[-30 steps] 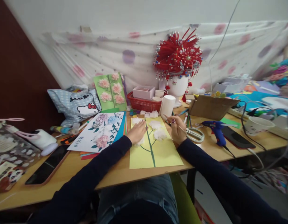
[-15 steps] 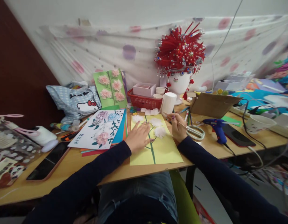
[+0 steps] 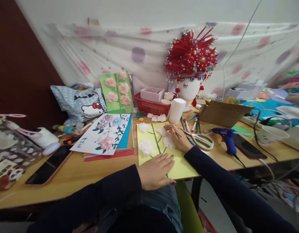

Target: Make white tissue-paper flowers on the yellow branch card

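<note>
Left hand (image 3: 156, 171) spreads on yellow sheet (image 3: 182, 165) at table edge (image 3: 23, 202); right hand (image 3: 179, 138) grips stick (image 3: 176, 132).

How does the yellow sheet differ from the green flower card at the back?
The yellow sheet lies flat on the table, while the green card stands propped up. The yellow sheet carries white flowers; the green card has pink flowers. The left hand lies over the yellow sheet, whereas neither of the person's hands is on the green card. Both show a dark stem running lengthwise with flowers on either side.
</note>
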Demonstrator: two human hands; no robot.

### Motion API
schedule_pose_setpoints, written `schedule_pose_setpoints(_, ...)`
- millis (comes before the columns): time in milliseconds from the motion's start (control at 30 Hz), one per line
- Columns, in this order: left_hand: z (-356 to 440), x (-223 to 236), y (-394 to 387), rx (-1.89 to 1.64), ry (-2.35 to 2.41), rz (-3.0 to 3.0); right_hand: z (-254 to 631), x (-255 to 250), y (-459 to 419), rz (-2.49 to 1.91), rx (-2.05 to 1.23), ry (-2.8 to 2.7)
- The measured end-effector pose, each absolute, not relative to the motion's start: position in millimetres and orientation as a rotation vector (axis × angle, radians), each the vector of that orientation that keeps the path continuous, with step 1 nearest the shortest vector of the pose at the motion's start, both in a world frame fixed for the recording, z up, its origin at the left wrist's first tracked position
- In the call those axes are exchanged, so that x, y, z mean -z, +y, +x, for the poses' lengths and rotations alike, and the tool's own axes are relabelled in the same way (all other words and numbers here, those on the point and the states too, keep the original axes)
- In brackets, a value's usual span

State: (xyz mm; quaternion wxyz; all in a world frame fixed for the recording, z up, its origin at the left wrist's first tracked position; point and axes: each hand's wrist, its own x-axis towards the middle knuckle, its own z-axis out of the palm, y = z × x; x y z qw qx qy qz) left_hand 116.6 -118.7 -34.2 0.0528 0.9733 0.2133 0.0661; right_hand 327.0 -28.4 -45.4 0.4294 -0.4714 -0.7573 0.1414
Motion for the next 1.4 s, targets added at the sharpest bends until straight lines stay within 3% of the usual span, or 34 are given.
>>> schedule_pose_setpoints(433,80.6,10.9,-71.0,-0.462,1.314,2.844,322.4,45.1,-31.1,-1.232,-0.325,-1.866)
schedule_pose_setpoints(933,114.1,30.2,-71.2,-0.437,1.425,2.772,321.4,42.4,-31.2,-1.037,-0.483,-1.444)
schedule_pose_setpoints(1400,117.6,3.6,-36.7,-0.918,0.992,1.692,321.5,45.4,-25.7,-1.237,-0.671,-1.438)
